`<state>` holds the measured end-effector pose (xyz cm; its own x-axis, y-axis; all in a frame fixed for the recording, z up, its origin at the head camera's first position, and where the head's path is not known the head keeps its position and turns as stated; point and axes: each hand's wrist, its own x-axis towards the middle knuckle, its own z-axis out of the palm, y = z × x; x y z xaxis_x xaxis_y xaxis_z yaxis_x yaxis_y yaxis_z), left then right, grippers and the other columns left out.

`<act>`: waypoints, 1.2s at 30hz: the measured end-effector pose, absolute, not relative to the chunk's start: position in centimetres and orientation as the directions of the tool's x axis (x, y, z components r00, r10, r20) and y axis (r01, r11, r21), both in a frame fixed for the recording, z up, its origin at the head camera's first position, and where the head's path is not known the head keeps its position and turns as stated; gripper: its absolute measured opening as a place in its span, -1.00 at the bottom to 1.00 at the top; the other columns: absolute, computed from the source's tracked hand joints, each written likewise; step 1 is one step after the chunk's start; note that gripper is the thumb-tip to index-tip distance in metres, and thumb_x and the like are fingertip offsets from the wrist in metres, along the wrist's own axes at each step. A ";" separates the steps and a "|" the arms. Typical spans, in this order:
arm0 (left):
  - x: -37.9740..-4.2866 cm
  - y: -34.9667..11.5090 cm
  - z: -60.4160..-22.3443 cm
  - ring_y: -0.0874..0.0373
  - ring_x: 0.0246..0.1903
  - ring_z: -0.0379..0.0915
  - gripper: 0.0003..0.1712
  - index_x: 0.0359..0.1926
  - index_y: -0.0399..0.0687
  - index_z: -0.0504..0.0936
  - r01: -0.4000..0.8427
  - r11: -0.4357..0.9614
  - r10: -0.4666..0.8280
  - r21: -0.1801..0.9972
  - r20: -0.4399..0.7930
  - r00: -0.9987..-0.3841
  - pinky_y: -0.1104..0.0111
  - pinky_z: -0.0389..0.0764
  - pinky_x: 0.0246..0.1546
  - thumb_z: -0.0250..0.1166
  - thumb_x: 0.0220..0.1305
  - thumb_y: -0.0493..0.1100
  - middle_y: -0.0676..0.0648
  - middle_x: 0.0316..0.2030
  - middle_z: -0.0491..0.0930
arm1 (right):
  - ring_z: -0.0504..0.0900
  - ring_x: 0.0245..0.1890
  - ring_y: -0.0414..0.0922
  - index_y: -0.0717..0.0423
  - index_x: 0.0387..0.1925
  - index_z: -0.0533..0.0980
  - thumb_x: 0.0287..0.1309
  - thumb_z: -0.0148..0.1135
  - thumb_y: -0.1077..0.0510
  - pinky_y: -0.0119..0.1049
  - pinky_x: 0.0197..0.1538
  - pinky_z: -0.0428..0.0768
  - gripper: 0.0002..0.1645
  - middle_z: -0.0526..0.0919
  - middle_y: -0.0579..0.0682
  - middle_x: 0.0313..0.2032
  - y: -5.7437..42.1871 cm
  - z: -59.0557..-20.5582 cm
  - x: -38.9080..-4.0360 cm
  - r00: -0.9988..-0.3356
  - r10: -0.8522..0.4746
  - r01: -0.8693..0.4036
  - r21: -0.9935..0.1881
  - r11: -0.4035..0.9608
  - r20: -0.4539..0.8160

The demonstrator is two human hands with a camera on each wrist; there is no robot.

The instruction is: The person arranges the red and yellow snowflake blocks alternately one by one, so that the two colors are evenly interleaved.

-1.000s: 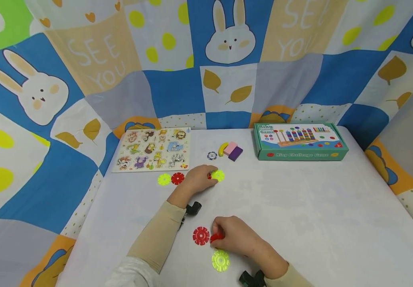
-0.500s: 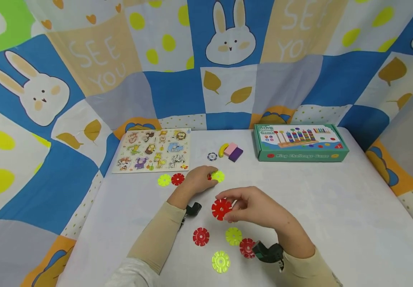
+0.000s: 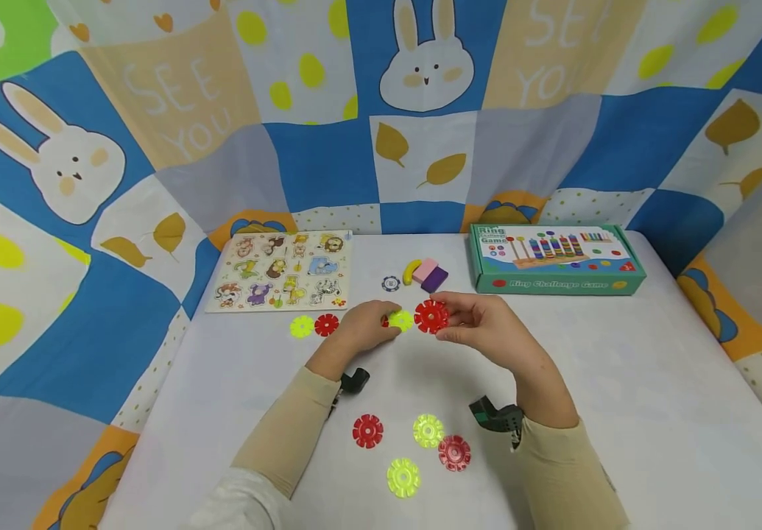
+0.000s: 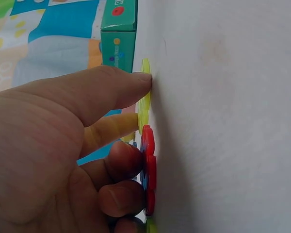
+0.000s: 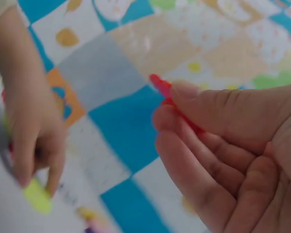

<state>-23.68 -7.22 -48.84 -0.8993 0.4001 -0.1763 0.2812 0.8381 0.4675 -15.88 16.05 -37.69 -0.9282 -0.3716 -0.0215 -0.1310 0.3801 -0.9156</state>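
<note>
In the head view, a row of flat notched snowflake discs runs below the puzzle board. My left hand (image 3: 366, 325) is at its right end, thumb and index finger pinching the edges of a yellow-green disc (image 4: 144, 94). Its other fingers touch a red disc (image 4: 150, 170); part of another yellow-green disc (image 4: 151, 226) shows below that. My right hand (image 3: 487, 327) pinches a red disc (image 3: 431, 316) between thumb and fingers, raised above the table just right of the yellow-green one. A yellow-green disc (image 3: 302, 326) and a red disc (image 3: 326, 324) lie left of my left hand.
Nearer me lie two red discs, one at left (image 3: 368, 431) and one at right (image 3: 454, 453), and two yellow-green discs (image 3: 428, 430). The animal puzzle board (image 3: 279, 272), poker chip (image 3: 390, 283), toy banana (image 3: 411, 271), pink and purple blocks (image 3: 434, 279) and green game box (image 3: 558, 259) stand behind.
My right hand has picked up a red disc from the near group and carried it forward to the row's right end. My left hand has stayed in place on the row.
</note>
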 end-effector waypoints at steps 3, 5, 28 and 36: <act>-23.8 -7.3 -48.7 0.08 0.20 0.30 -0.40 0.25 0.09 0.46 0.287 0.837 0.405 0.467 -0.176 -0.897 0.17 0.31 0.20 0.29 0.19 0.08 0.03 0.17 0.46 | 0.59 -0.26 -0.03 -0.02 0.16 0.49 -0.02 0.44 0.14 -0.26 -0.25 0.62 -0.37 0.65 -0.03 -0.27 16.4 -39.6 -17.5 -0.954 -0.295 -0.073 -0.905 0.419 -0.060; -23.8 -7.2 -48.7 0.08 0.20 0.30 -0.40 0.25 0.08 0.45 0.289 0.833 0.410 0.471 -0.176 -0.895 0.17 0.31 0.20 0.28 0.20 0.08 0.02 0.17 0.46 | 0.56 -0.25 -0.02 -0.04 0.15 0.50 -0.03 0.44 0.13 -0.27 -0.26 0.61 -0.37 0.63 -0.02 -0.25 16.7 -41.0 -18.5 -0.964 -0.251 -0.032 -0.894 0.447 -0.091; -23.9 -7.0 -48.7 0.15 -0.15 0.38 -0.39 0.26 0.08 0.44 0.342 0.859 0.428 0.380 -0.171 -0.887 0.27 0.46 -0.02 0.26 0.20 0.11 0.01 -0.06 0.47 | 0.39 -0.15 -0.04 0.04 0.03 0.53 -0.01 0.42 0.04 -0.18 -0.09 0.48 -0.48 0.45 0.02 -0.18 15.0 -49.5 -21.5 -0.983 -0.020 0.123 -0.737 0.665 -0.182; -23.7 -6.1 -47.6 0.11 -0.01 0.38 -0.40 0.25 0.06 0.45 0.353 0.848 0.445 0.395 -0.170 -0.879 0.22 0.43 0.07 0.27 0.19 0.07 0.00 0.02 0.48 | 0.38 -0.23 -0.05 0.04 -0.06 0.59 0.02 0.39 0.02 -0.24 -0.21 0.41 -0.58 0.43 0.02 -0.28 15.0 -49.8 -21.3 -0.990 -0.034 0.071 -0.708 0.702 -0.133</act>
